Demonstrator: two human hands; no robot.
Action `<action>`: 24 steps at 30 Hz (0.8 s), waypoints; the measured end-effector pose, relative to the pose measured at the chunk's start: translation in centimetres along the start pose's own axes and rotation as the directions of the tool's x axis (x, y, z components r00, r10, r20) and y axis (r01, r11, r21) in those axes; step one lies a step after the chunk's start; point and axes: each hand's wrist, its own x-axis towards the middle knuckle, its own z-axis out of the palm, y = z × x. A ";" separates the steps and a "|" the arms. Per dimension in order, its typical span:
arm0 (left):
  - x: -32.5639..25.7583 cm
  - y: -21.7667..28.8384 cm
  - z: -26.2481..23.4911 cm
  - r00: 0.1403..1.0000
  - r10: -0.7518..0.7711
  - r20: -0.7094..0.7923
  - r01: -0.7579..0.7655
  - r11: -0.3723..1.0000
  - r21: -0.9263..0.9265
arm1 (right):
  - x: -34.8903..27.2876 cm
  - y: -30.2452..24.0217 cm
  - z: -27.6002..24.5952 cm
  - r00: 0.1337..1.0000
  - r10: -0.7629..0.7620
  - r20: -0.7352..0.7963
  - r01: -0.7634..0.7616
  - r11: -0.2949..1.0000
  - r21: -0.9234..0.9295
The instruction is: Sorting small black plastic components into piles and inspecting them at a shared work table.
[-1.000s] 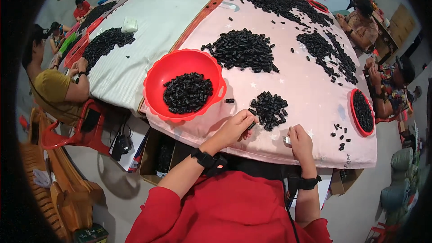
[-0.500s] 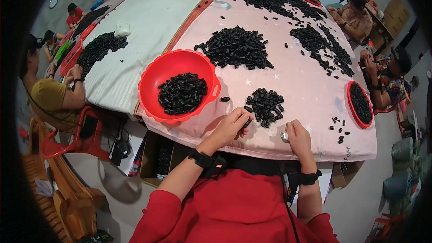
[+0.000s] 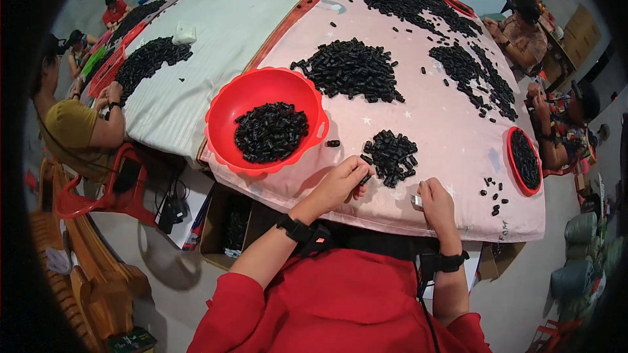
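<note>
My left hand point(image 3: 341, 186) is closed, thumb against fingers, on a small black cylindrical piece point(image 3: 364, 180). Beside it, just ahead, lies a small heap of similar black pieces point(image 3: 391, 159) on the pink cloth. My right hand point(image 3: 436, 201) is closed around a small silvery object point(image 3: 417, 201), mostly hidden by the fingers, so its kind is unclear. Ahead and to the left stands a scalloped red bowl point(image 3: 226, 101), with many black pieces point(image 3: 271, 132) in it. One loose black piece point(image 3: 333, 144) rests between bowl and heap.
A larger pile of black pieces point(image 3: 350, 70) lies beyond the bowl. At the right are a red oval basket point(image 3: 510, 157) with black pieces and several loose ones point(image 3: 495, 196). Other people sit around the table; a red chair point(image 3: 127, 202) stands at the left.
The whole view has shifted slightly. Both hands stay in nearly the same places on the cloth, keeping their grips.
</note>
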 end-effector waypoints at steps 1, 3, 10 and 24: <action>0.0 0.2 0.1 1.000 -0.003 0.007 0.003 1.000 0.000 | 0.0 -0.1 -0.1 1.000 0.013 0.001 -0.013 1.000 -0.008; 0.0 -0.1 0.1 1.000 -0.013 -0.002 0.013 1.000 -0.008 | -0.1 -0.3 -0.2 1.000 0.018 0.011 -0.018 1.000 0.006; -0.1 -0.2 -0.1 0.999 -0.050 -0.011 0.050 0.999 0.018 | -0.2 -0.7 -0.4 0.999 0.027 0.029 -0.027 1.000 0.000; 0.0 0.1 0.1 0.997 -0.071 -0.026 0.072 0.997 0.015 | -0.1 -0.2 -0.1 1.000 -0.022 -0.003 0.022 1.000 -0.011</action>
